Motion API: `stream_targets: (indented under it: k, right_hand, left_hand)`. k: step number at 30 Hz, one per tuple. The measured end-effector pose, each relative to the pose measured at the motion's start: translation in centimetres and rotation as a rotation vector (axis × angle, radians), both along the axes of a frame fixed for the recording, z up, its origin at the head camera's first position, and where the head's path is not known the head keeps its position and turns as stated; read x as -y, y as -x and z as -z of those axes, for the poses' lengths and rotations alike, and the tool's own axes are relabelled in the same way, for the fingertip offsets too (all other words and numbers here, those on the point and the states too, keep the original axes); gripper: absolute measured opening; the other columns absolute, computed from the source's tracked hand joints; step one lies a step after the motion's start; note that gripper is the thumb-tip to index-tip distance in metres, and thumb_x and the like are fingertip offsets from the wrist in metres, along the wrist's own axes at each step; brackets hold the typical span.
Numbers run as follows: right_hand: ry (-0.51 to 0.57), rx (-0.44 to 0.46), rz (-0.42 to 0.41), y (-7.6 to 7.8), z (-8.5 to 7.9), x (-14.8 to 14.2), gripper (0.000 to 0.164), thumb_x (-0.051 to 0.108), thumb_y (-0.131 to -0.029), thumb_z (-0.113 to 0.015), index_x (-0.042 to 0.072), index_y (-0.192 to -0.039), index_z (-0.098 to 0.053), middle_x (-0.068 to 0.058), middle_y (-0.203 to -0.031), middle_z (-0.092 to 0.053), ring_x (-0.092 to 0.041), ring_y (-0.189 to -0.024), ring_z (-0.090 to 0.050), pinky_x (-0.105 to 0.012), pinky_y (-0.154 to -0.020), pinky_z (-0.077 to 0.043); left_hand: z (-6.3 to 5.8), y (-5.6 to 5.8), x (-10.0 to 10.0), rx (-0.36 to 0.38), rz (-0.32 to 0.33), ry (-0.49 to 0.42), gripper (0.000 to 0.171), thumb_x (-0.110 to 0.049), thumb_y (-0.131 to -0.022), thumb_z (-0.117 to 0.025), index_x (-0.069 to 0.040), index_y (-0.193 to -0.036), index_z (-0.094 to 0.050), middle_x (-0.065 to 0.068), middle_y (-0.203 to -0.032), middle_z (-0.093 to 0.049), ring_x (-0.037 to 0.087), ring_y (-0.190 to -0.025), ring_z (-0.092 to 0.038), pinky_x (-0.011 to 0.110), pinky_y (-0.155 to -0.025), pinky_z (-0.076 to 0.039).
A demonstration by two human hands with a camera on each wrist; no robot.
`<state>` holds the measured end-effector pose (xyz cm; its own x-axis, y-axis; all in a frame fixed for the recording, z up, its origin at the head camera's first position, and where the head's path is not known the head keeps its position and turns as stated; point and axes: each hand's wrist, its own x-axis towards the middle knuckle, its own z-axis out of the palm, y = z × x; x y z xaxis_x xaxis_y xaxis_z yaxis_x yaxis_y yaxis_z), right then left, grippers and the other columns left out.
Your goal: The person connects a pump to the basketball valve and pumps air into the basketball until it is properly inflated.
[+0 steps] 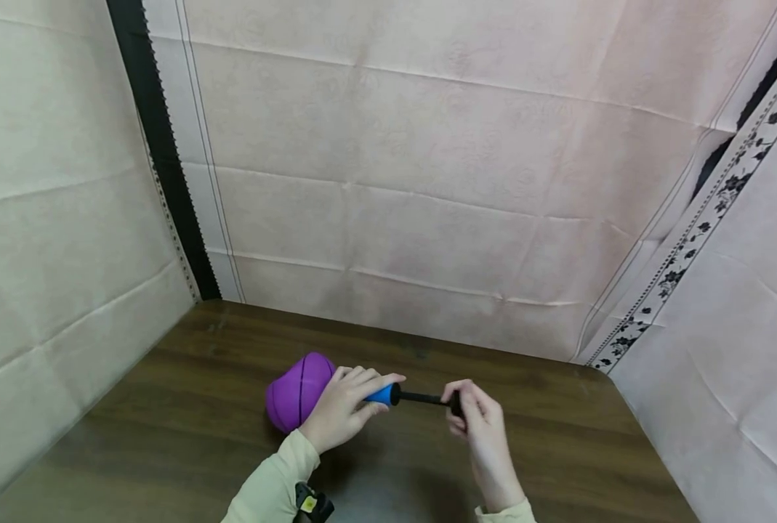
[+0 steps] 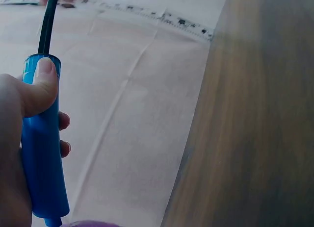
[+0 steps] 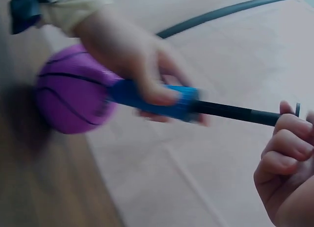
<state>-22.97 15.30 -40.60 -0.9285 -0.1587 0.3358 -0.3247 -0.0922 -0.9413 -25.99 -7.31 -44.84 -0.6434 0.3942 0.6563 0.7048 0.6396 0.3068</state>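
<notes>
A blue hand pump with a black rod is held sideways over the table, its nozzle end meeting a purple ball with black lines. My left hand grips the pump's blue barrel, the thumb lying along it in the left wrist view. With curled fingers my right hand holds the black handle at the rod's far end. Part of the rod shows drawn out between the two hands. The ball looks dented on its upper left side in the head view. Where nozzle and ball join is mostly hidden.
The brown wooden table lies beneath both hands. Pale cloth walls stand behind and at both sides, close to the table's edges. A dark wristband device is on the left wrist.
</notes>
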Motion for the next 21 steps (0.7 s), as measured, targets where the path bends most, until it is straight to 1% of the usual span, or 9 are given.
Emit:
stream_targets:
  k: [3, 5, 8, 10, 12, 14, 16, 19, 21]
  right_hand:
    - [0.042, -0.066, 0.034, -0.3, -0.5, -0.6, 0.032, 0.023, -0.106, -0.039, 0.006, -0.085, -0.057, 0.003, -0.055, -0.029, -0.014, -0.045, -0.021, -0.035, -0.041, -0.013]
    - [0.054, -0.078, 0.028, -0.3, -0.3, -0.3, 0.028, 0.019, -0.105, -0.041, 0.009, -0.085, -0.058, 0.003, -0.055, -0.029, -0.012, -0.044, -0.021, -0.033, -0.04, -0.013]
    - [0.076, -0.039, -0.006, 0.1, 0.7, 0.9, 0.026, 0.019, -0.104, -0.043, 0.006, -0.086, -0.056, 0.006, -0.056, -0.031, -0.004, -0.045, -0.026, -0.026, -0.04, -0.016]
    - [0.073, 0.008, -0.026, 0.3, 1.4, 1.9, 0.029, 0.023, -0.104, -0.043, 0.001, -0.088, -0.054, 0.007, -0.058, -0.033, -0.001, -0.046, -0.03, -0.021, -0.041, -0.02]
    - [0.066, 0.044, -0.053, 0.5, 2.1, 2.6, 0.033, 0.025, -0.104, -0.043, -0.005, -0.091, -0.051, 0.007, -0.059, -0.033, -0.001, -0.046, -0.03, -0.019, -0.043, -0.023]
    - [0.04, 0.065, -0.076, 0.8, 2.5, 2.8, 0.036, 0.026, -0.104, -0.043, -0.008, -0.093, -0.049, 0.006, -0.06, -0.034, -0.002, -0.046, -0.031, -0.022, -0.044, -0.022]
    - [0.009, 0.061, -0.114, 1.0, 2.6, 2.4, 0.037, 0.026, -0.105, -0.041, -0.008, -0.094, -0.05, 0.006, -0.062, -0.037, -0.002, -0.048, -0.032, -0.029, -0.045, -0.02]
    - [-0.001, 0.027, -0.136, 1.3, 2.3, 0.8, 0.039, 0.029, -0.106, -0.034, 0.0, -0.094, -0.056, 0.006, -0.062, -0.039, -0.002, -0.05, -0.034, -0.037, -0.047, -0.017]
    - [0.035, -0.006, -0.128, 1.3, 1.8, -0.5, 0.042, 0.033, -0.106, -0.028, 0.007, -0.093, -0.059, 0.006, -0.06, -0.036, -0.004, -0.049, -0.03, -0.038, -0.046, -0.015]
  left_hand:
    - [0.1, 0.1, 0.3, 0.008, -0.017, -0.026, 0.053, -0.027, -0.087, -0.07, -0.039, -0.136, -0.052, -0.014, -0.102, -0.065, 0.006, -0.1, -0.058, 0.035, -0.087, -0.04]
    - [0.3, 0.0, 0.1, -0.005, -0.024, -0.026, 0.053, -0.026, -0.087, -0.07, -0.038, -0.135, -0.053, -0.013, -0.103, -0.065, 0.006, -0.099, -0.058, 0.036, -0.088, -0.041]
    - [0.5, -0.1, -0.4, -0.045, -0.031, -0.017, 0.051, -0.028, -0.087, -0.069, -0.035, -0.135, -0.054, -0.013, -0.102, -0.064, 0.005, -0.094, -0.057, 0.035, -0.087, -0.041]
    - [0.5, -0.3, -0.8, -0.07, -0.019, -0.003, 0.047, -0.031, -0.088, -0.067, -0.033, -0.134, -0.056, -0.012, -0.101, -0.064, 0.005, -0.092, -0.056, 0.033, -0.086, -0.04]
    - [0.5, -0.5, -1.2, -0.086, -0.005, 0.011, 0.044, -0.033, -0.089, -0.065, -0.031, -0.133, -0.057, -0.012, -0.101, -0.064, 0.006, -0.092, -0.056, 0.032, -0.086, -0.04]
    - [0.5, -0.5, -1.4, -0.099, 0.007, 0.025, 0.041, -0.035, -0.09, -0.063, -0.03, -0.131, -0.058, -0.012, -0.101, -0.064, 0.007, -0.093, -0.057, 0.031, -0.086, -0.04]
    - [0.5, -0.5, -1.3, -0.099, 0.009, 0.041, 0.041, -0.036, -0.091, -0.062, -0.029, -0.131, -0.058, -0.011, -0.102, -0.065, 0.007, -0.095, -0.057, 0.032, -0.088, -0.04]
    - [0.6, -0.2, -0.9, -0.077, -0.01, 0.065, 0.045, -0.036, -0.091, -0.062, -0.032, -0.135, -0.054, -0.012, -0.104, -0.064, 0.007, -0.098, -0.058, 0.033, -0.089, -0.04]
    - [0.8, 0.0, -0.5, -0.048, -0.039, 0.065, 0.047, -0.036, -0.092, -0.061, -0.034, -0.137, -0.051, -0.013, -0.107, -0.064, 0.006, -0.099, -0.058, 0.034, -0.089, -0.041]
